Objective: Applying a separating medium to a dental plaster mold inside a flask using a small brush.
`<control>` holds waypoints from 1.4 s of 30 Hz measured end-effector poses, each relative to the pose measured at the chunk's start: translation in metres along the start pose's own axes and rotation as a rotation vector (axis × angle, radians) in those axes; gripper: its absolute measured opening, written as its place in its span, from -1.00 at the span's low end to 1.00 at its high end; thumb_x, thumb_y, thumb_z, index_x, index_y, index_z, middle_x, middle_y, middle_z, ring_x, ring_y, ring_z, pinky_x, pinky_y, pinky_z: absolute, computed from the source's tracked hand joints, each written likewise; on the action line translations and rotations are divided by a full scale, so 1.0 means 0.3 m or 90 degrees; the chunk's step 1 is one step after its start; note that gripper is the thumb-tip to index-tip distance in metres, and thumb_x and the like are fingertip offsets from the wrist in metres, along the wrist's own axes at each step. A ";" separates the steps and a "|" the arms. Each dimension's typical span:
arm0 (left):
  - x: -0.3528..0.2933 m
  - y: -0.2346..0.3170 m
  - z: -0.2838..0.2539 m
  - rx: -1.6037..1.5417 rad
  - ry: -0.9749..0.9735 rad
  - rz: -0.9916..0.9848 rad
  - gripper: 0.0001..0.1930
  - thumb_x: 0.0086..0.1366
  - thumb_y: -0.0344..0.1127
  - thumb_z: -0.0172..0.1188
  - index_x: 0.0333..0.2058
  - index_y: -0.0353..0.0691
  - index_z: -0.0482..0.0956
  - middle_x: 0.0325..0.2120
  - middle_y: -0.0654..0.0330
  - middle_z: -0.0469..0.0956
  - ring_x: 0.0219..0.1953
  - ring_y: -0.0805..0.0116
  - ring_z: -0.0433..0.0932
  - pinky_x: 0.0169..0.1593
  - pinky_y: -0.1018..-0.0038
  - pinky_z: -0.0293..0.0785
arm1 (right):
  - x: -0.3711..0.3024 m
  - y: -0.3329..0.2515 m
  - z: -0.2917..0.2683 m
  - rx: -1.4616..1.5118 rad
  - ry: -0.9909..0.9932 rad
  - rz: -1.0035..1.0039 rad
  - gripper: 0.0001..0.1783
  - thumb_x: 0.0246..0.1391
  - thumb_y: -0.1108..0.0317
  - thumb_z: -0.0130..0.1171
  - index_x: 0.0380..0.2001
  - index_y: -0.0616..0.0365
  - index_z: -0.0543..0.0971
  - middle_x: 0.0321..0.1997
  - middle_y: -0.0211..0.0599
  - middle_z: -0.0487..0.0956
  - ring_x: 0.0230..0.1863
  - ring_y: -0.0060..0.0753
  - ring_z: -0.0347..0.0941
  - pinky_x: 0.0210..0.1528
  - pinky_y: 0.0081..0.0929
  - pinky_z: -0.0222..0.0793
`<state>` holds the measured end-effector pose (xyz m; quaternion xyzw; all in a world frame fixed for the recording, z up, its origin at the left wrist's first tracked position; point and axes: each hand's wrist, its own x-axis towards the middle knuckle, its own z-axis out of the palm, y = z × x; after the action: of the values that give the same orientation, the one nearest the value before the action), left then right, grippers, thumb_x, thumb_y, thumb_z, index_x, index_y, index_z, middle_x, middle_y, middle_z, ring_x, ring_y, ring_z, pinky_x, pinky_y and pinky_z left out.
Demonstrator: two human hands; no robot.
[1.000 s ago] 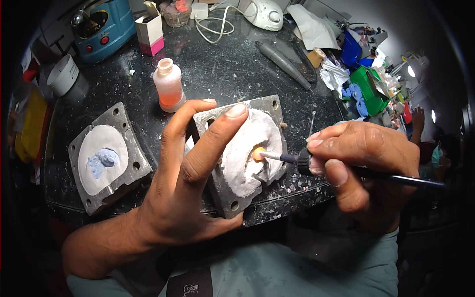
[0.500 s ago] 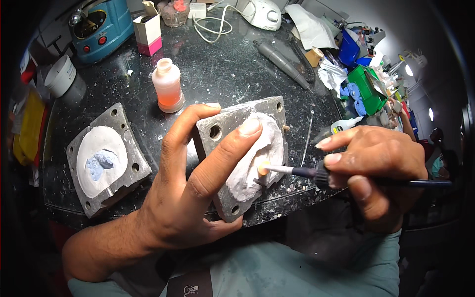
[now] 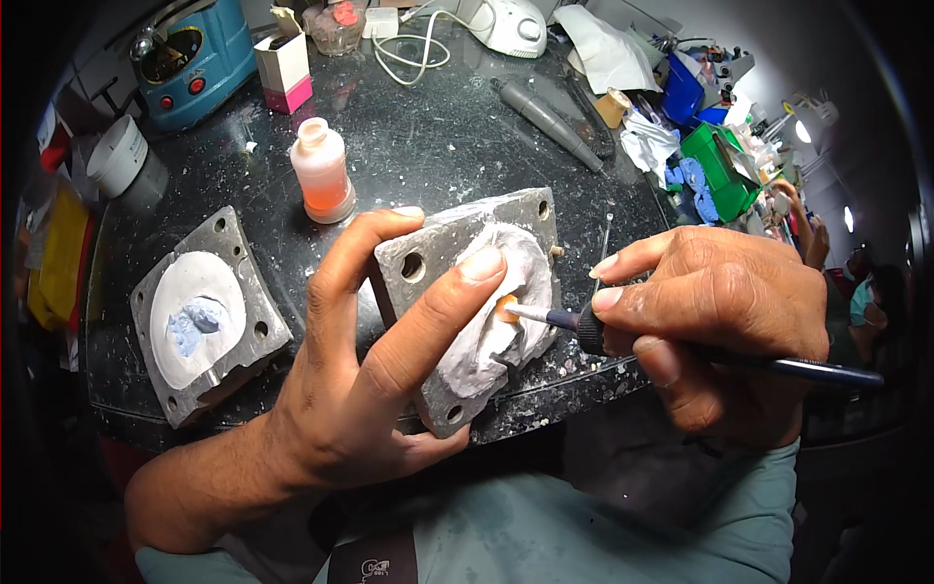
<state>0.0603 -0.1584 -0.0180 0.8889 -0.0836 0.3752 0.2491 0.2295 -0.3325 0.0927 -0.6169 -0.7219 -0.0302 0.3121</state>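
My left hand (image 3: 341, 389) grips a grey metal dental flask half (image 3: 399, 238) filled with white plaster (image 3: 467, 360), its thumb on the plaster and its fingers round the edges. My right hand (image 3: 725, 321) holds a thin paintbrush (image 3: 550, 316) with a dark handle. The brush tip touches a small wet orange spot (image 3: 507, 310) in the plaster's hollow. A ribbed black cap (image 3: 591, 331) sits at my right fingertips, beside or around the brush; I cannot tell which. Another flask half (image 3: 219, 389) lies at the left, its white plaster bearing a pale blue lump (image 3: 195, 324).
Beyond my left hand stands an uncapped bottle (image 3: 323, 175) of orange-pink liquid. A blue machine (image 3: 199, 73), white tub (image 3: 117, 156) and small box (image 3: 284, 73) are far left. A grey tapered tool (image 3: 548, 125), green bin (image 3: 720, 170) and clutter occupy the right. Another person sits far right.
My right hand has moved left and slightly up, bringing the brush and black cap closer to the flask. The brush tip has shifted slightly up and left on the plaster.
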 end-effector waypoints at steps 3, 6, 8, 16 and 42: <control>0.004 0.008 -0.010 -0.013 -0.009 0.001 0.13 -0.33 -0.34 0.61 0.29 -0.26 0.19 0.18 -0.40 0.18 0.25 -0.24 0.30 0.22 0.00 0.37 | 0.015 -0.010 -0.010 0.004 -0.029 0.015 -0.84 0.08 0.42 0.26 -0.33 0.32 0.62 -0.61 -0.22 0.60 -0.55 -0.34 0.58 -0.20 -0.16 0.63; 0.004 0.010 -0.017 -0.009 -0.028 -0.003 0.13 -0.33 -0.35 0.61 0.29 -0.25 0.19 0.19 -0.41 0.17 0.25 -0.26 0.29 0.22 -0.01 0.36 | 0.031 -0.005 -0.018 0.022 -0.039 -0.003 -0.84 0.09 0.43 0.25 -0.32 0.33 0.62 -0.61 -0.22 0.60 -0.55 -0.33 0.58 -0.21 -0.17 0.63; 0.000 0.007 -0.011 -0.004 -0.016 0.000 0.13 -0.33 -0.35 0.61 0.30 -0.24 0.19 0.19 -0.41 0.16 0.25 -0.28 0.30 0.22 -0.02 0.36 | 0.039 -0.003 -0.022 0.017 -0.063 -0.010 -0.84 0.09 0.43 0.24 -0.31 0.34 0.62 -0.59 -0.19 0.61 -0.55 -0.32 0.58 -0.21 -0.19 0.63; 0.004 0.011 -0.012 -0.010 -0.018 -0.006 0.10 -0.30 -0.39 0.60 0.29 -0.21 0.20 0.19 -0.38 0.16 0.24 -0.25 0.32 0.21 0.02 0.38 | 0.038 -0.013 -0.029 0.024 -0.080 -0.003 -0.84 0.07 0.48 0.23 -0.31 0.39 0.60 -0.57 -0.12 0.62 -0.55 -0.31 0.60 -0.21 -0.18 0.64; 0.006 0.013 0.001 0.013 -0.016 0.008 0.12 -0.25 -0.23 0.64 0.30 -0.27 0.17 0.18 -0.40 0.18 0.24 -0.27 0.30 0.18 0.01 0.42 | -0.012 -0.032 -0.036 0.087 0.005 0.214 -0.79 0.06 0.48 0.15 -0.35 0.48 0.64 -0.46 -0.08 0.64 -0.43 -0.43 0.59 -0.31 -0.53 0.52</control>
<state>0.0606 -0.1619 -0.0154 0.8954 -0.0883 0.3666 0.2367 0.2253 -0.3425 0.1029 -0.7062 -0.6076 0.0687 0.3567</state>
